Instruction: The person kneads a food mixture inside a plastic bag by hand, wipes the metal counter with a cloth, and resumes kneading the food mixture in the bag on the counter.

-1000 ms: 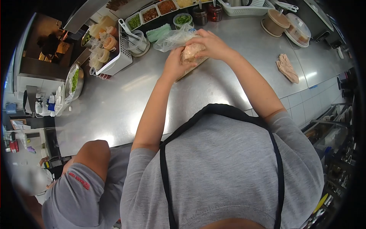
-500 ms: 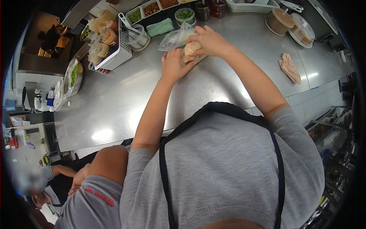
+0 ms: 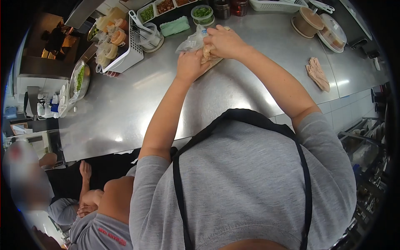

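Note:
On the steel counter, near its back edge, my left hand (image 3: 191,66) is closed round the near left side of a pale, lumpy food item (image 3: 207,53). My right hand (image 3: 225,41) grips the same item from the right and above, hiding much of it. A clear plastic bag (image 3: 193,41) with a blue mark lies crumpled just beyond my left hand, touching or around the item; which, I cannot tell. Something flat and pale shows under the item. Behind the bag are a folded green cloth (image 3: 174,26) and a tub of chopped greens (image 3: 202,14).
A white basket of squeeze bottles (image 3: 129,58) and a utensil container (image 3: 150,40) stand left. Right are a beige cloth (image 3: 318,74), a lidded brown tub (image 3: 307,23) and a domed container (image 3: 333,33). Close by at left, co-workers (image 3: 114,208) stand beside the counter (image 3: 125,108).
Both hands have closed further over the item, and less of it shows. The bag looks more bunched. At left, a co-worker's arm and hands have come into fuller view.

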A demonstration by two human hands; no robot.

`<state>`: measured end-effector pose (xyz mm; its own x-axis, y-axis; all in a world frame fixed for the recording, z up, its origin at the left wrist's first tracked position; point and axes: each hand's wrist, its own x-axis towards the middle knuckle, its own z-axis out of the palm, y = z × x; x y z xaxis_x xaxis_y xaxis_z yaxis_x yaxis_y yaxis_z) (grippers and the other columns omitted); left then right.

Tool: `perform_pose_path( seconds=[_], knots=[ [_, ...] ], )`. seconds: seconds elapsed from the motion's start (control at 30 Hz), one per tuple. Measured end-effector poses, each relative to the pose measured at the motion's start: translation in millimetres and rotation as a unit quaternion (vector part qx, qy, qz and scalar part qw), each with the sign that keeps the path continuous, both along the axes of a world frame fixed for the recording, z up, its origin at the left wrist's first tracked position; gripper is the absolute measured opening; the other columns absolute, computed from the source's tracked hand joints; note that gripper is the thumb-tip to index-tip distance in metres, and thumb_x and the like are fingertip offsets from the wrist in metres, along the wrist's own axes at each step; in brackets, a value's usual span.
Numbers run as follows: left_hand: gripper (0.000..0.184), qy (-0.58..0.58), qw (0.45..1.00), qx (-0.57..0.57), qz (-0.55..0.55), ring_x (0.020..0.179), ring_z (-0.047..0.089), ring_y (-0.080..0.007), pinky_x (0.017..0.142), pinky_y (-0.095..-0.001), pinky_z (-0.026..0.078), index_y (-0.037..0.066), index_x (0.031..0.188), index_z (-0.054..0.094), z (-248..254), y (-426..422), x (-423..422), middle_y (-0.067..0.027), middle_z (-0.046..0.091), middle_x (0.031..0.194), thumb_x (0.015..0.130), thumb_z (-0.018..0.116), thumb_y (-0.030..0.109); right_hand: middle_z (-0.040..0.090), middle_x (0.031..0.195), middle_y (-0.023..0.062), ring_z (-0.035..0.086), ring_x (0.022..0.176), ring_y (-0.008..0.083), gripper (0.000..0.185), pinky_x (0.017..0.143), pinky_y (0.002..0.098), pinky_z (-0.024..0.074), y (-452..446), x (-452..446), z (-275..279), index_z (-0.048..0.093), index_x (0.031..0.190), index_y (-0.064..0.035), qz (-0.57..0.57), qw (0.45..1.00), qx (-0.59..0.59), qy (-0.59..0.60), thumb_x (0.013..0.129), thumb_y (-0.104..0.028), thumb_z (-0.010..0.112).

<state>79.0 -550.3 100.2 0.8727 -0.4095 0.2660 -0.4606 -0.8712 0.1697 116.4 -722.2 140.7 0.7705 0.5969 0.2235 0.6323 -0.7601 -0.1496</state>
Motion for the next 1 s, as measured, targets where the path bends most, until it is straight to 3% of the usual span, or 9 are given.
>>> perform_pose_path(
  seconds=[0.13,0.23,0.33,0.4,0.5,0.6,0.83,0.93,1.0],
  knots=[
    [0.036,0.011,0.999,0.042,-0.011,0.080,0.059,-0.0312,0.071,-0.0416,0.044,0.010,0.097,0.061,-0.4,1.2,8.0,-0.0120,0.062,0.084,0.067,0.069,0.029,0.054,0.102,0.0020,0.049,0.100,0.0248,0.027,0.085,0.0388,0.0462,5.4,-1.6,-0.6,0.065,0.095,-0.0164,-0.011,1.000,0.006,-0.002,0.068,-0.016,0.066],
    [0.036,0.050,0.998,-0.042,-0.007,0.084,0.058,-0.0325,0.074,-0.0411,0.045,0.010,0.099,0.061,-2.9,9.7,12.6,-0.0131,0.061,0.087,0.069,0.069,0.027,0.054,0.103,0.0017,0.050,0.100,0.0251,0.026,0.085,0.0365,0.0462,6.3,-0.4,-4.5,0.065,0.095,-0.0169,-0.028,0.999,0.019,-0.011,0.069,-0.015,0.065],
    [0.035,0.001,0.990,-0.138,-0.009,0.088,0.056,-0.0333,0.077,-0.0398,0.045,0.006,0.100,0.060,-16.0,31.3,17.9,-0.0144,0.059,0.090,0.070,0.069,0.023,0.054,0.105,0.0029,0.049,0.103,0.0262,0.032,0.085,0.0364,0.0455,-0.9,13.3,-0.9,0.064,0.099,-0.0180,-0.021,0.999,0.028,0.018,0.067,-0.021,0.070],
    [0.032,0.042,0.974,-0.221,0.019,0.087,0.056,-0.0316,0.075,-0.0387,0.046,0.005,0.096,0.059,-8.5,39.5,4.7,-0.0117,0.057,0.095,0.070,0.070,0.020,0.055,0.106,0.0046,0.050,0.104,0.0275,0.048,0.084,0.0373,0.0447,-9.8,20.5,12.6,0.062,0.106,-0.0200,0.015,0.993,-0.005,0.114,0.061,-0.029,0.077],
    [0.035,0.066,0.978,-0.199,0.024,0.084,0.057,-0.0313,0.073,-0.0372,0.047,0.005,0.097,0.058,-14.6,47.1,3.1,-0.0107,0.057,0.090,0.070,0.072,0.021,0.055,0.105,0.0061,0.051,0.104,0.0280,0.064,0.084,0.0381,0.0439,-14.0,29.2,20.7,0.058,0.112,-0.0212,0.047,0.987,-0.035,0.150,0.054,-0.034,0.081],
    [0.036,0.061,0.989,-0.118,0.059,0.083,0.057,-0.0308,0.073,-0.0377,0.046,0.004,0.095,0.058,-23.1,45.1,8.7,-0.0100,0.057,0.091,0.068,0.074,0.024,0.056,0.104,0.0057,0.053,0.101,0.0269,0.067,0.084,0.0373,0.0443,-11.6,32.1,21.0,0.057,0.115,-0.0211,0.048,0.985,-0.054,0.156,0.053,-0.033,0.082],
    [0.037,-0.018,0.989,-0.144,0.014,0.086,0.054,-0.0332,0.073,-0.0400,0.044,0.001,0.093,0.056,-7.9,24.7,11.4,-0.0141,0.056,0.090,0.070,0.073,0.026,0.057,0.104,0.0044,0.055,0.102,0.0250,0.065,0.084,0.0364,0.0451,-13.5,36.0,19.4,0.058,0.113,-0.0220,0.048,0.983,-0.037,0.173,0.053,-0.031,0.081],
    [0.043,0.016,0.994,-0.105,0.033,0.085,0.054,-0.0336,0.075,-0.0411,0.044,0.002,0.094,0.056,-9.7,20.2,26.6,-0.0146,0.055,0.090,0.066,0.075,0.029,0.058,0.105,0.0045,0.055,0.103,0.0248,0.063,0.085,0.0367,0.0451,-13.4,42.1,19.0,0.059,0.112,-0.0224,0.039,0.980,-0.036,0.191,0.053,-0.030,0.081],
    [0.047,0.108,0.990,-0.078,0.055,0.100,0.052,-0.0293,0.079,-0.0431,0.044,0.005,0.095,0.056,-1.0,19.3,30.8,-0.0112,0.055,0.097,0.062,0.078,0.031,0.060,0.106,0.0056,0.055,0.103,0.0251,0.063,0.085,0.0369,0.0452,-12.6,45.5,20.9,0.060,0.112,-0.0223,0.051,0.978,-0.052,0.195,0.054,-0.030,0.081]
  ],
)
